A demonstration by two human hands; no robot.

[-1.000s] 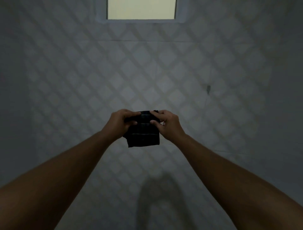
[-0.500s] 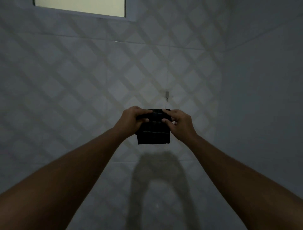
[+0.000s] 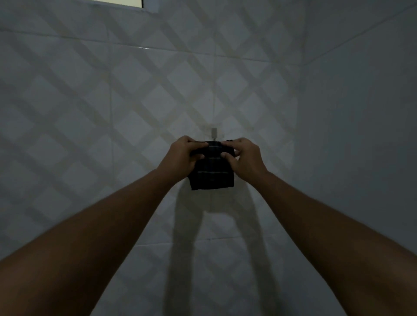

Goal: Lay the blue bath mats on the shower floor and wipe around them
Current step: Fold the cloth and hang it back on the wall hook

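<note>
A: Hands first. What've you got?

B: Your L hand and R hand both pinch the top edge of a dark folded cloth. Thumbs are on the near face, fingers curled behind. Neither hand is spread; both are closed on fabric. The cloth hangs flat btwn them, pale stripes across it, lower half free.

A: What's changed vs a sec ago?

B: The grip and the fold are the same. What's shifted is the aim. The small wall hook sat off to the right of your hands; now it's directly above the cloth's top edge, v. close. Can't tell if they touch. The window has slid up and left, only a sliver at the frame top. The plain side wall fills more of the right, so you've turned twd the corner.

A: Meaning for the job?

B: Prob you're lining the cloth up w/ the hook, either to hang it or to take it off; can't say which. Either way no wiping is going on: the cloth's up at the patterned tile wall, not down low.

A: And the mats?

B: The blue bath mats aren't in view, nor the shower floor; the cam sees walls only. So can't judge if they're laid. Below the cloth there's just your arms' shadow.
</note>
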